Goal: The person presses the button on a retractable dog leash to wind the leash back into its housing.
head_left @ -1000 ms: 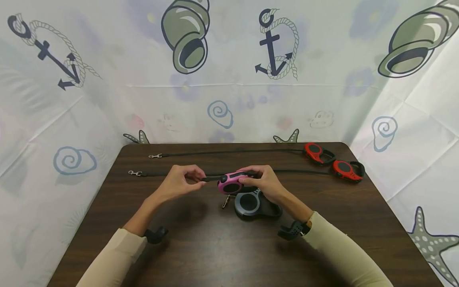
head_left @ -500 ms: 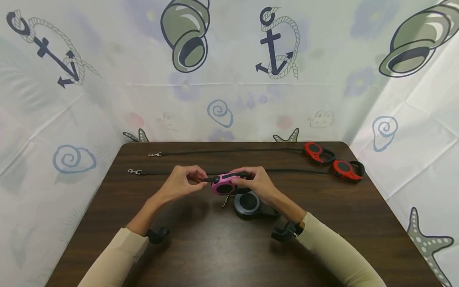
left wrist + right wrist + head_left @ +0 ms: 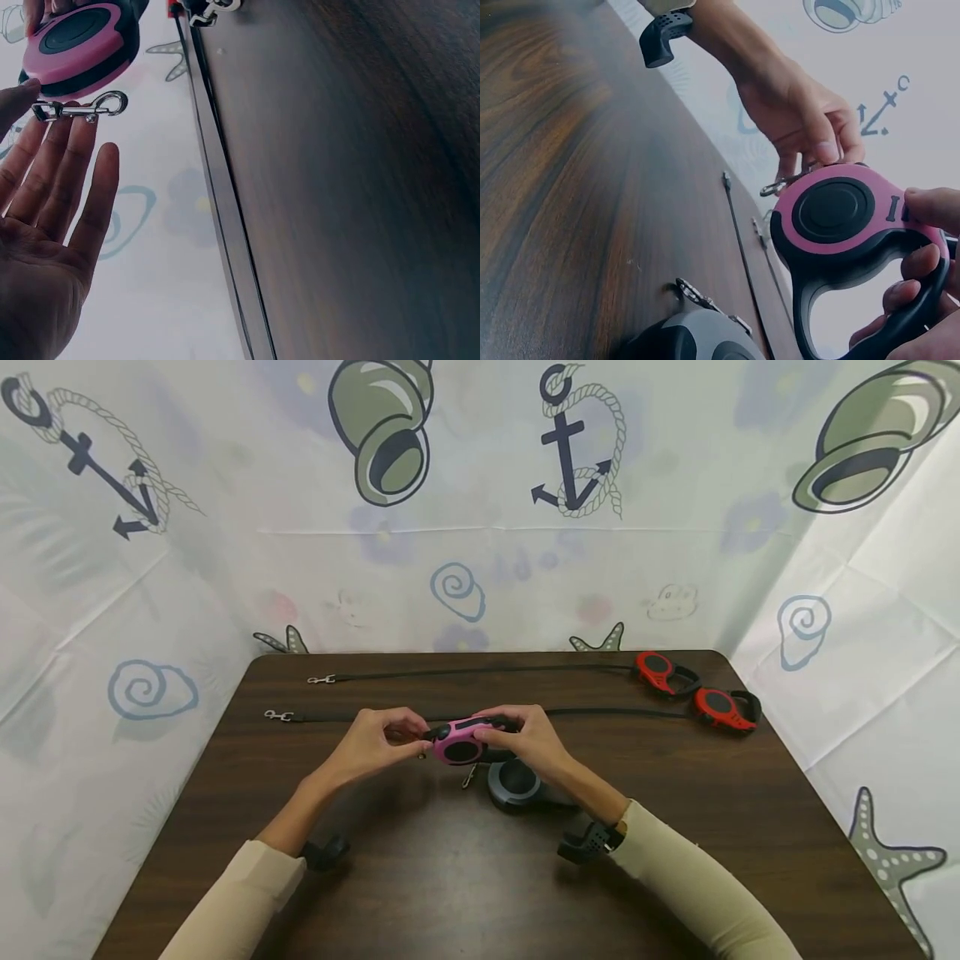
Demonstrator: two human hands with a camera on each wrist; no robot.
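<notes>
A pink and black retractable dog leash [image 3: 458,750] is held above the table by my right hand [image 3: 528,739]. In the right wrist view, the fingers of that hand curl through the black handle [image 3: 804,307], with the thumb on the pink casing. My left hand [image 3: 378,743] pinches the strap end at the front of the casing. From the left wrist view, a silver snap hook [image 3: 90,110] lies across the left fingers, right by the casing. Below the pink leash, a grey and black retractable leash [image 3: 515,781] rests on the table, its snap hook [image 3: 469,776] beside it.
Two red and black retractable leashes, one farther back [image 3: 655,668] and one nearer [image 3: 720,708], lie at the table's back right. Their black straps stretch left across the brown table [image 3: 450,877], ending in metal snap hooks [image 3: 279,716]. A patterned cloth [image 3: 480,485] hangs behind.
The right hand has moved left with the pink leash, closing the gap to the left hand. Less strap shows between them. The left hand has stayed nearly in place.
</notes>
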